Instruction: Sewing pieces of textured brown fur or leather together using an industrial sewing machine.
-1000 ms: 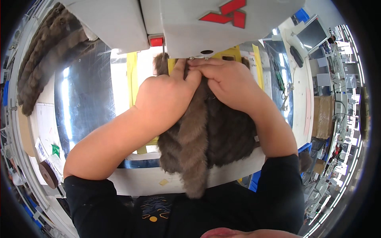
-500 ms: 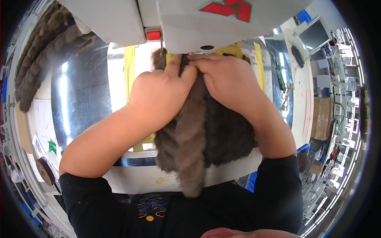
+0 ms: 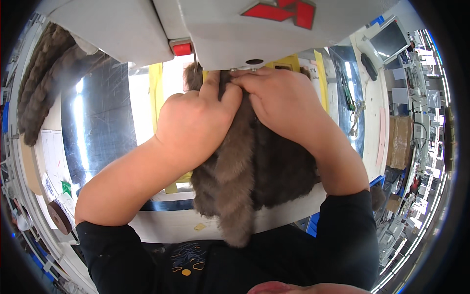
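Both hands (image 3: 196, 117) (image 3: 285, 95) palm-down, fingertips (image 3: 211, 81) seemingly on fur (image 3: 237, 164)

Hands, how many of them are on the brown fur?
2: the left hand and the right hand, side by side on the fur by the white machine. Some fingertips are hidden.

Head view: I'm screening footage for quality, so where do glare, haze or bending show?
All in the head view: bright glare streaks the shiny sheet at left; haze partly softens the fur strips at upper left; the table bows at its near edge, and the corners are black; left hand and right hand look fairly sharp.
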A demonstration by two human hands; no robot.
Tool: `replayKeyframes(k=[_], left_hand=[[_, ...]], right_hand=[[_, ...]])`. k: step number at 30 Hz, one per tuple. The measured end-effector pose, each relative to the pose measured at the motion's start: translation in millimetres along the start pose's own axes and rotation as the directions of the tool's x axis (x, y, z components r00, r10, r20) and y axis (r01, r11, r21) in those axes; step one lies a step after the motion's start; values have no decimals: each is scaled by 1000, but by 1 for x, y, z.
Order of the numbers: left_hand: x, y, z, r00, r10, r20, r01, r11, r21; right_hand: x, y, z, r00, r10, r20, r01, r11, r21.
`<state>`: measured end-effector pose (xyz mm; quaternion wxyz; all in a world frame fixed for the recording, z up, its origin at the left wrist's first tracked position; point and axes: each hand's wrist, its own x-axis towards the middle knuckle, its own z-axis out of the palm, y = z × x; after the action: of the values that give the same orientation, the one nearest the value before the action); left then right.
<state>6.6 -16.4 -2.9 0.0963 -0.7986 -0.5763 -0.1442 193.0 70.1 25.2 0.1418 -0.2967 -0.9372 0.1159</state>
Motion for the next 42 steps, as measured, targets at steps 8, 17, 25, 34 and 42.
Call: replayKeyframes(k=[8, 17, 25, 34, 42], left_hand=[[2, -1, 1, 1000, 6, 26, -6, 1000, -15], [7, 0, 0, 994, 82, -78, -85, 996, -35], [3, 2, -16, 977, 201, -72, -209, 969, -129], [0, 1, -12, 955, 295, -34, -293, 917, -272], [-3, 0, -6, 959, 278, -50, -279, 910, -306]], right_hand=[[1, 0, -6, 1000, 28, -2, -28, 1000, -7], [-5, 12, -2, 998, 10, -61, -6, 998, 68], [-5, 19, -12, 998, -47, 33, 46, 998, 50], [-7, 30, -10, 993, -115, 33, 111, 987, 119], [-1, 20, -20, 990, 10, 140, -21, 997, 72]])
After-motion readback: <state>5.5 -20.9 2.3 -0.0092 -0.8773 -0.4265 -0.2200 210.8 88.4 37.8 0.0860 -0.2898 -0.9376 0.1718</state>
